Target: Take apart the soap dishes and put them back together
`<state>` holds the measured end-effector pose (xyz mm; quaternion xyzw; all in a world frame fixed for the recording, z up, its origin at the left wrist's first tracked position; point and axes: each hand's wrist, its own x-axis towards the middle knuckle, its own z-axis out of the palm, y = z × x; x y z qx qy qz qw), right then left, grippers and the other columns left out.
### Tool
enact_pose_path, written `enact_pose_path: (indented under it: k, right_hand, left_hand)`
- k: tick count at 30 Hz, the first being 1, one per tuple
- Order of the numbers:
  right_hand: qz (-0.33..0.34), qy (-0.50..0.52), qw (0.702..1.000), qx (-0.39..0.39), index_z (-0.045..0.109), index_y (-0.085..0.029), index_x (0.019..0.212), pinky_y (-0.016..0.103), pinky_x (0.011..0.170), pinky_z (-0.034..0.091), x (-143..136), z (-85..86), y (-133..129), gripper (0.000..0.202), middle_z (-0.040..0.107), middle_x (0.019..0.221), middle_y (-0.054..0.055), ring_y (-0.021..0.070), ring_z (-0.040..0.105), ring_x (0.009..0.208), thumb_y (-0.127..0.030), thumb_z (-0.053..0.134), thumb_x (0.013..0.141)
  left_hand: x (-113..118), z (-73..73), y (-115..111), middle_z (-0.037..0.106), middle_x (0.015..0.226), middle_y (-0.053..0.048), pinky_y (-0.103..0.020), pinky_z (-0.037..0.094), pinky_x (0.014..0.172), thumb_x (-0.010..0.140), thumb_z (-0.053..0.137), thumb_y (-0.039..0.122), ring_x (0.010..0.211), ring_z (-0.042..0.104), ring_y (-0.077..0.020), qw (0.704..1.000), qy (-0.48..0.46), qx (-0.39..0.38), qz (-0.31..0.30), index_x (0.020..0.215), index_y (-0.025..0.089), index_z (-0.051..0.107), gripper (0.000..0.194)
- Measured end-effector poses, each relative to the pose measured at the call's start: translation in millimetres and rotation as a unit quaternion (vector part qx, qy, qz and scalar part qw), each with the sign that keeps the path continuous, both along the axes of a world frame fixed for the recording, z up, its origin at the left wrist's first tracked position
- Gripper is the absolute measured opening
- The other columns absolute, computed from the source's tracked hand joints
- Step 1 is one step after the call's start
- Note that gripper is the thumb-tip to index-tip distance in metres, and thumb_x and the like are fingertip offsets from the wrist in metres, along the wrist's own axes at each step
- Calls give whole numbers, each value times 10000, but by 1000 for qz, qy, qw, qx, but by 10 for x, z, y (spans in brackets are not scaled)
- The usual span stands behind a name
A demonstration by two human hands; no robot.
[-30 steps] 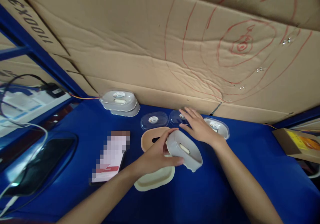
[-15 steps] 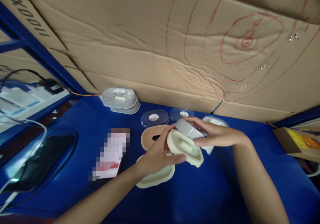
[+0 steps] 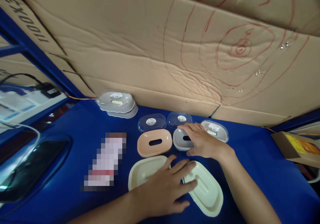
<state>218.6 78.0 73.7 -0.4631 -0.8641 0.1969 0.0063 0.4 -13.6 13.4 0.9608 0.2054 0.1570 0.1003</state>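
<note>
My right hand (image 3: pixel 202 140) spans a grey oval soap-dish tray (image 3: pixel 179 139) with a dark slot, which rests on the blue table. Its thumb is at the near rim and its fingers at the far rim. My left hand (image 3: pixel 172 185) has its fingers spread, with nothing held in them. It covers part of one cream soap-dish base (image 3: pixel 137 172), and its fingertips reach the edge of a second cream base (image 3: pixel 207 190) lying to the right. A peach slotted tray (image 3: pixel 155 143) sits behind the left hand.
Two clear lids (image 3: pixel 152 122) with round labels lie behind the trays. A lidded grey soap dish (image 3: pixel 221 130) is at the right, stacked ones (image 3: pixel 117 103) at the back left. A blurred-out phone (image 3: pixel 106 159) lies left, a cardboard wall (image 3: pixel 125 50) behind.
My right hand has lowered the grey tray to the table beside the peach one. My left hand has let go of a cream base, which lies flat at the right front.
</note>
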Motion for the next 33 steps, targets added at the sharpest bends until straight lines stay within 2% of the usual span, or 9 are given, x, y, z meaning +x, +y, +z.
enact_pose_path:
  k: [6, 11, 17, 21, 25, 27, 29, 31, 33]
  right_hand:
    - [-11, -18, 1000, -18, 322, -292, 1641, 628, 1250, 288, -90, -167, 26, 1136, 410, 1632, 170, 397, 372, 1535, -155, 895, 670]
    - [-15, -8, 999, -27, 226, -334, 1674, 637, 1277, 226, 177, -13, 104, 1140, 207, 1753, 141, 398, 200, 1619, -325, 885, 743]
    - [-167, -67, 983, 22, 273, -365, 1651, 715, 1251, 189, 813, -27, 230, 1193, 348, 1696, 121, 428, 298, 1576, -344, 905, 639]
    - [-223, -86, 971, -5, 378, -296, 1607, 717, 1127, 386, 1022, -202, 346, 1152, 516, 1549, 194, 483, 492, 1429, -336, 918, 590]
    - [-246, -69, 967, -18, 427, -273, 1554, 573, 1051, 502, 1110, -89, 316, 1011, 611, 1400, 172, 431, 595, 1312, -375, 879, 655]
    - [-240, -49, 969, -21, 398, -266, 1554, 513, 1060, 511, 1108, 69, 217, 972, 608, 1395, 155, 389, 609, 1295, -400, 848, 704]
    - [-212, -12, 977, -29, 371, -292, 1553, 462, 1071, 517, 1057, 234, 89, 933, 599, 1415, 117, 346, 613, 1292, -431, 823, 748]
    - [-173, 48, 983, -40, 391, -321, 1525, 454, 1064, 530, 960, 368, -34, 878, 611, 1398, 83, 328, 626, 1264, -448, 820, 769]
    - [-159, 84, 983, -34, 432, -320, 1485, 484, 1056, 532, 831, 458, -129, 841, 626, 1358, 81, 338, 631, 1236, -449, 835, 758]
  left_hand:
    - [-4, -31, 26, 725, 1098, -63, -482, 305, 1160, 1011, 642, 488, 1180, 623, -254, 996, 17, 82, -19, 988, 211, 694, 282]
    - [-9, -20, 40, 691, 924, -24, -515, 289, 1128, 1030, 618, 416, 1013, 627, -242, 994, 30, 103, 14, 937, 210, 652, 228]
    - [2, -40, 62, 696, 932, -21, -534, 264, 1126, 1036, 605, 402, 972, 628, -244, 995, 25, 81, 51, 954, 216, 634, 205]
    - [8, -84, 86, 692, 924, -11, -517, 303, 1097, 1003, 662, 410, 925, 632, -233, 997, 9, 38, 63, 950, 219, 625, 202]
    - [22, -92, 89, 694, 915, -16, -523, 362, 1062, 979, 701, 392, 922, 643, -244, 998, 5, 8, 63, 931, 216, 624, 198]
    - [29, -68, 75, 705, 976, -38, -525, 408, 1038, 947, 742, 406, 964, 654, -267, 997, -18, -29, 74, 1023, 220, 644, 223]
    - [30, -31, 59, 700, 1172, -77, -502, 455, 1030, 892, 804, 417, 1088, 650, -296, 985, -75, -111, 107, 1264, 241, 603, 457]
    - [24, 5, 51, 619, 1388, -105, -466, 490, 1032, 864, 830, 392, 1204, 616, -302, 955, -144, -216, 144, 1481, 285, 443, 736]
    - [17, 31, 61, 539, 1493, -105, -452, 503, 1042, 875, 811, 343, 1231, 598, -287, 914, -201, -307, 173, 1544, 330, 351, 812]
